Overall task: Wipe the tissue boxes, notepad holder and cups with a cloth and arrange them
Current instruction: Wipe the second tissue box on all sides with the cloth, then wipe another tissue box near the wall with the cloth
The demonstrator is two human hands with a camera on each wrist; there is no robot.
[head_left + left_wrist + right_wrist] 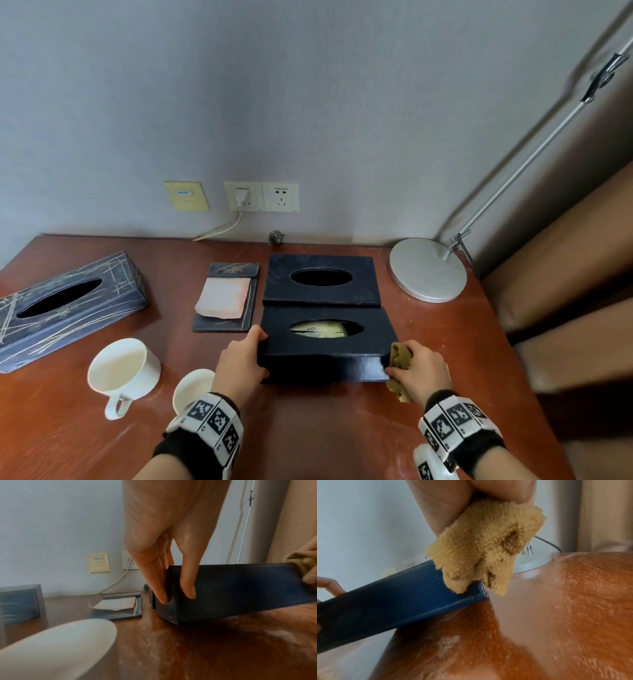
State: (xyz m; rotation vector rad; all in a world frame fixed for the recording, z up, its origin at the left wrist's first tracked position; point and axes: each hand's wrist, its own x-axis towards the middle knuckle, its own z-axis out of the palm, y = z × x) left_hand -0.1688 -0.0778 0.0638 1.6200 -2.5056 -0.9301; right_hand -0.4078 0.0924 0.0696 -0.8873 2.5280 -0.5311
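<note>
Tissue box (325,346), dark blue, sits near the front of the desk (325,428) as the left hand (239,363) clamps its fingers (187,582) on one end and the right hand (419,371) presses a bunched tan cloth (481,555) to its front right corner. Wiping is under way; cups (125,368), notepad holder (226,296) and two more boxes likely follow.

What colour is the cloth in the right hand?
The cloth is mustard yellow, fluffy; the right wrist view shows it best.

Likely a hotel room or office desk corner: wooden desk (308,428) against grey wall, wall sockets (262,196), desk lamp (428,270), leather tissue boxes (65,305), notepad holder (224,298).
</note>
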